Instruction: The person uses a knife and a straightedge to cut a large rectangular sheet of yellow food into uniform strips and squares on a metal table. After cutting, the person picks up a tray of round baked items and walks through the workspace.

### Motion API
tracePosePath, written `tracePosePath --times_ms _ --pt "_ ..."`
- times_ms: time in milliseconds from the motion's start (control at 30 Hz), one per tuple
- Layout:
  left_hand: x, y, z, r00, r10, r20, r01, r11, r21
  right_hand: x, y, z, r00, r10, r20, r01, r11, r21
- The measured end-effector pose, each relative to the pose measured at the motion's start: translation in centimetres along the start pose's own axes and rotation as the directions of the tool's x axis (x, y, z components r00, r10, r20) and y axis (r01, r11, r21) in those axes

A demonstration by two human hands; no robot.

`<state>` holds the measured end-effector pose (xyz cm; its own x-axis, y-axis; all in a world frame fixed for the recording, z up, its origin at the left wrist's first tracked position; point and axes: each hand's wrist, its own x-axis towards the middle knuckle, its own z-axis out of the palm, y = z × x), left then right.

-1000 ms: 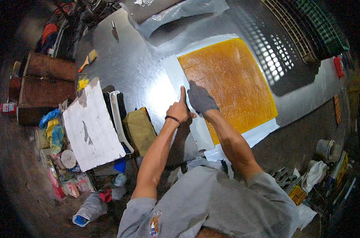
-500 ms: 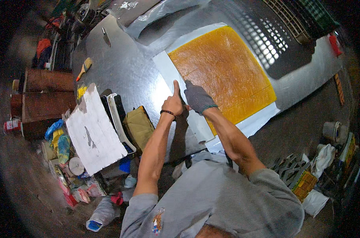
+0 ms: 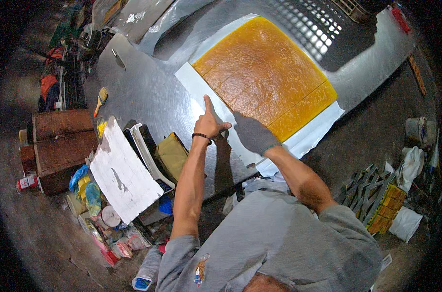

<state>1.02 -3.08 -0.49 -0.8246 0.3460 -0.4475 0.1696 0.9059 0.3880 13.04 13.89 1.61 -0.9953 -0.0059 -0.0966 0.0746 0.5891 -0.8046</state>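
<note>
On the metal table (image 3: 143, 97), in front of the person & a bit to the R, a big amber slab (image 3: 265, 68) lies flat on white sheeting (image 3: 323, 124), w/ 1 straight line running across it close to the near edge. Along the slab's L edge lies a long pale strip (image 3: 192, 82). The 2 hands are apart, but just beside each other. The bare L hand (image 3: 210, 124) rests on the strip, index finger straight fwd, thumb spread toward the other hand; a dark beaded bracelet (image 3: 200, 136) sits on that wrist. The R hand (image 3: 255, 135), in a dark grey glove, is over the strip nr the slab's near L corner; from where I stand can't tell if its fingers are closed or what they hold. Farther L on the table, approx in a row: a knife (image 3: 118, 59), then a brush (image 3: 101, 99) w/ pale bristles. Nearer the person, an olive bundle (image 3: 171, 155) sits beside a worn white board (image 3: 126, 170).
</note>
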Motion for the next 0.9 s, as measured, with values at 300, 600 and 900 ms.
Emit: tracePosePath --times_ms 300,600,900 --pt "0.4 0.7 -0.3 1.0 0.016 0.01 -0.016 1.0 -0.001 0.2 0.7 0.1 0.991 0.121 0.063 -0.12 0.993 -0.019" --pt "0.7 0.4 -0.1 1.0 0.023 0.007 -0.023 0.999 0.032 -3.3 0.3 -0.8 0.981 0.146 0.13 -0.139 0.988 -0.062" --pt "-0.1 1.6 -1.1 0.997 -0.025 0.068 0.025 1.0 0.008 -8.7 0.5 -1.7 0.978 0.156 0.142 -0.161 0.987 0.024"
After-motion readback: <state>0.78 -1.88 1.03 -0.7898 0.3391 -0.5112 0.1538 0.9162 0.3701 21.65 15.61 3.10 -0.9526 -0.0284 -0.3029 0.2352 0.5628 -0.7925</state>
